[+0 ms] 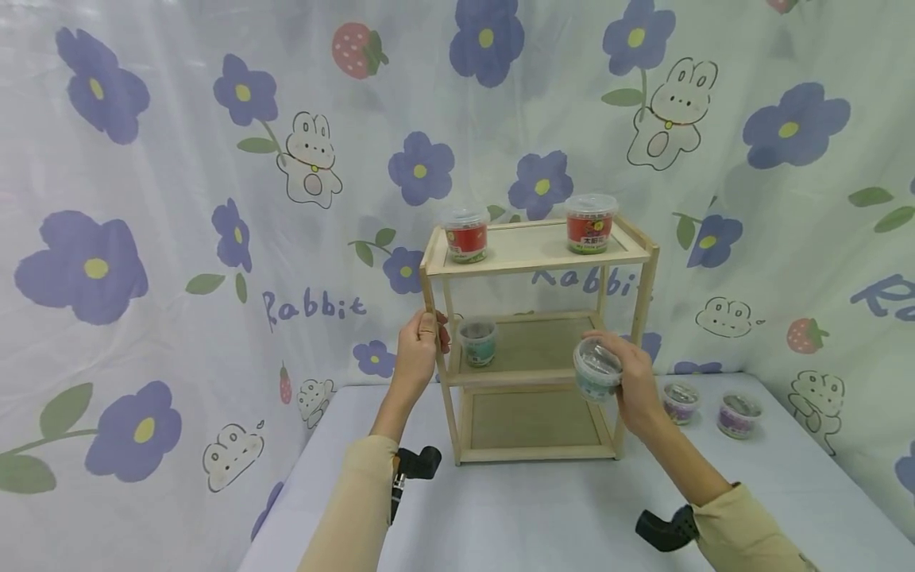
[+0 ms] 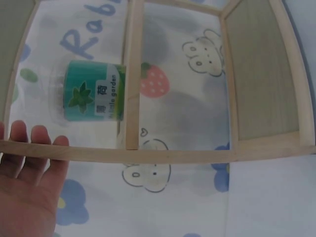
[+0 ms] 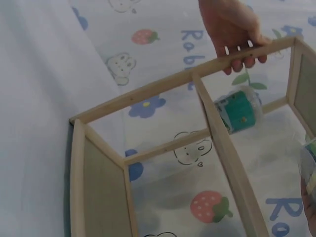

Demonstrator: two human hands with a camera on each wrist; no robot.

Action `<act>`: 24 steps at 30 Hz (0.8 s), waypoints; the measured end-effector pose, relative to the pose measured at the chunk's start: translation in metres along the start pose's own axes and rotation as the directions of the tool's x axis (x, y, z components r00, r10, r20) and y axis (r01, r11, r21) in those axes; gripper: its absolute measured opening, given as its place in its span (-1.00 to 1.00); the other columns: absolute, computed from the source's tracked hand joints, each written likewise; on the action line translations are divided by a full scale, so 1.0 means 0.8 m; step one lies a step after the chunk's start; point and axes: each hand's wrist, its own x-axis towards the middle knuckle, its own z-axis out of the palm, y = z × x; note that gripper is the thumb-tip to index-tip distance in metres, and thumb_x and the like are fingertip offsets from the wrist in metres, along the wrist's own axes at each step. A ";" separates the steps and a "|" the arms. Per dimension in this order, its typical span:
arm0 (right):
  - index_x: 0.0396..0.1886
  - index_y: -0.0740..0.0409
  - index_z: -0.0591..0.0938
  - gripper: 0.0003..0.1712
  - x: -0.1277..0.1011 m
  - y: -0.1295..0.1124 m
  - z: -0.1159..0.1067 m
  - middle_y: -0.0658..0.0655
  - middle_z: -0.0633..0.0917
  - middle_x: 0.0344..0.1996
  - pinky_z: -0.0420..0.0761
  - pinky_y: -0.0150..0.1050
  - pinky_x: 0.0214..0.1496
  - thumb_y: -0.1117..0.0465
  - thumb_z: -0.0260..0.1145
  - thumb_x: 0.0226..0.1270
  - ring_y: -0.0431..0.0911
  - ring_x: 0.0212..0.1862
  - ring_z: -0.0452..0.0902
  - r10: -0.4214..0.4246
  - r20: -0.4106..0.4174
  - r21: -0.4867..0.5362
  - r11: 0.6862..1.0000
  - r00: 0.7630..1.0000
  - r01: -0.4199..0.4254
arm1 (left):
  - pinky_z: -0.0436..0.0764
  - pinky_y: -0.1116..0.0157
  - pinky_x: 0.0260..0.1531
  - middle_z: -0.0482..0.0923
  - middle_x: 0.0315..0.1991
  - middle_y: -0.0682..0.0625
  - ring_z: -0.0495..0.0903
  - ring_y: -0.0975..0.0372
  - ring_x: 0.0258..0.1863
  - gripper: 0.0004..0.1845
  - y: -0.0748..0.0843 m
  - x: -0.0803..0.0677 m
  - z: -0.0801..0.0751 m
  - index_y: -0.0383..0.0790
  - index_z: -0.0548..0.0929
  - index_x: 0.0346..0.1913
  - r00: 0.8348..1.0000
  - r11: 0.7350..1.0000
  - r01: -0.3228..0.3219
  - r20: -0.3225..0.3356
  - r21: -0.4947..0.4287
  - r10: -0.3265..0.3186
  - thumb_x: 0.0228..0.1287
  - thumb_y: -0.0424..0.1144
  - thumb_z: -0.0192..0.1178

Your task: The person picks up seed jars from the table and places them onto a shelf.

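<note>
The rack post (image 1: 427, 306) is gripped by the left hand (image 1: 418, 343); a green cup (image 1: 596, 370) is clasped by the right hand (image 1: 629, 381); "little garden" is read on the shelved cup (image 2: 94, 98).

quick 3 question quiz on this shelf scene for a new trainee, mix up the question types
1. True or false: the left hand grips the front left post of the wooden shelf.
2. Which tub does the right hand hold? A) a red tub B) the teal tub with a clear lid C) a purple tub
3. Fill in: the top tier carries ___ red tubs.

Key
1. True.
2. B. It is held just in front of the middle tier, where another teal tub already stands.
3. Two, one at the left and one at the right. The two purple tubs sit on the table.
</note>
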 end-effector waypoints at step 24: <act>0.27 0.16 0.55 -0.42 0.102 0.034 0.013 0.15 0.53 0.28 0.40 -0.24 0.14 -0.12 0.01 0.52 -0.12 0.13 0.41 0.134 -0.223 -0.187 0.966 0.966 -0.177 | 0.59 0.12 -0.36 0.47 -0.41 -0.41 0.50 -0.13 -0.44 -0.54 0.000 -0.001 -0.002 -0.37 0.51 -0.15 1.000 1.000 -0.002 0.006 -0.004 0.002 0.64 -0.07 -0.29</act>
